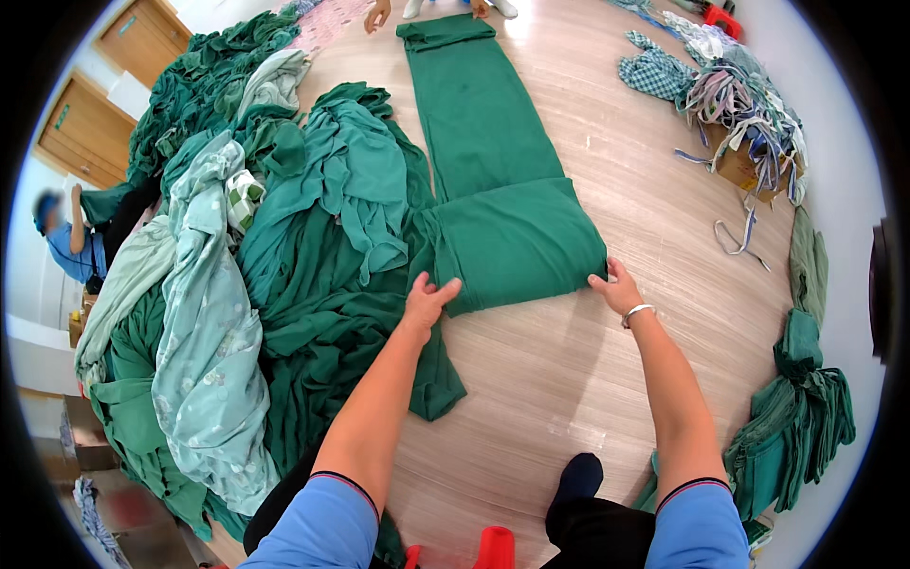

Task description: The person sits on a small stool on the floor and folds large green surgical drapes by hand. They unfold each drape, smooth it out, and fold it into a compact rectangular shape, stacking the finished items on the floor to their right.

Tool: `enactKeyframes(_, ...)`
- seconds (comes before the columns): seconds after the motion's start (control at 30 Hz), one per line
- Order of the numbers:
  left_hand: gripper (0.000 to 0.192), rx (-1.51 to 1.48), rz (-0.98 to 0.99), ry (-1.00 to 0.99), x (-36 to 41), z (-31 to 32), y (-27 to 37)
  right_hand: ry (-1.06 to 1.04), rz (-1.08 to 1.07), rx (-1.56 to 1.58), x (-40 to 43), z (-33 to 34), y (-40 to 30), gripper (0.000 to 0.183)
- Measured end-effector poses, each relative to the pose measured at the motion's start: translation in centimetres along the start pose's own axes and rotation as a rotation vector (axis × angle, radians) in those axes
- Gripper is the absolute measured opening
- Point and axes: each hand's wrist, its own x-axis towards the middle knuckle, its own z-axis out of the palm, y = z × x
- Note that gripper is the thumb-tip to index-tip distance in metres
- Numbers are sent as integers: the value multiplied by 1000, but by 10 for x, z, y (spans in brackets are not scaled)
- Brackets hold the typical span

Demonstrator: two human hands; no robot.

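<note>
A long green cloth (490,121) stretches away from me over the floor, its near end doubled into a broad flat fold (522,245). At the near left corner of that fold is my left hand (425,306), thumb on top and fingers partly hidden at the edge. My right hand (617,288), with a bracelet at the wrist, pinches the near right corner between thumb and fingers. Another person's hand (480,8) touches the cloth's far end, which is also turned over. That person's other hand (378,16) hangs just left of it, off the cloth.
A heap of crumpled green cloths (320,235) crowds the left, touching the fold. Cloth ties (721,96) top a cardboard box (743,163) at right; bundled green cloths (789,427) line the wall. A red plastic stool (495,548) is below me. A person (75,242) works far left.
</note>
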Motion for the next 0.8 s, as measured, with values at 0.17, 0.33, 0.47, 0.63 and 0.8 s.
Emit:
enactKeyframes(0.17, 79, 29, -25, 54, 22, 15, -43, 60, -22, -39, 5, 20, 10, 81)
enactKeyframes(0.33, 38, 107, 143, 141, 44, 28, -36, 198, 12, 6, 21, 27, 0, 69)
enactKeyframes(0.47, 31, 256, 348, 94, 45, 29, -16, 96, 116, -158, 31, 26, -5, 50)
enactKeyframes(0.63, 26, 1, 557, 73, 44, 23, -18, 236, -143, 201, 37, 27, 17, 41)
enactKeyframes(0.8, 51, 475, 67, 364, 71, 7, -50, 400, -35, -337, 29, 47, 26, 56)
